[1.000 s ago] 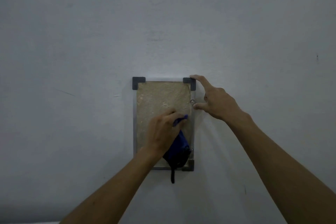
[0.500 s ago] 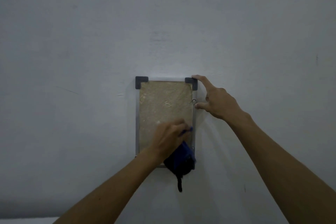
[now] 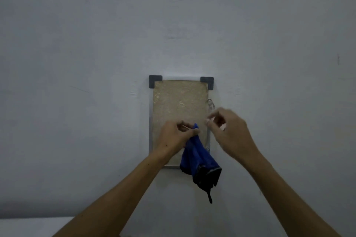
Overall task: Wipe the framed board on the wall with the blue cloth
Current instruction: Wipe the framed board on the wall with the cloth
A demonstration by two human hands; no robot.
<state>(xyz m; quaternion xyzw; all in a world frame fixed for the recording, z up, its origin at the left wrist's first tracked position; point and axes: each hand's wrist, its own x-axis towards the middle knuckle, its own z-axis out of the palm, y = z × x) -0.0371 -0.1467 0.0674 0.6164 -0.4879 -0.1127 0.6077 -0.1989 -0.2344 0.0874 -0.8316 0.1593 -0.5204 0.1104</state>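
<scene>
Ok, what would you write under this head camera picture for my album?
Left hand pinches a blue cloth against the framed board while the right hand hovers.

Grey wall (image 3: 96,44) carrying one framed board (image 3: 179,102).
Board hangs upright and flat on the wall: tan rough panel, thin metal frame, dark corner caps at both top corners, small metal fitting (image 3: 210,103) on right edge. Pale strip bottom left, unclear.

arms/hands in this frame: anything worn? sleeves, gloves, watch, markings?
Both forearms are bare to the frame's bottom edge: no sleeves in view. Left hand and right hand wear no gloves, and no watch, band or ring shows. The right hand is motion-blurred, so fine marks can't be ruled out.
</scene>
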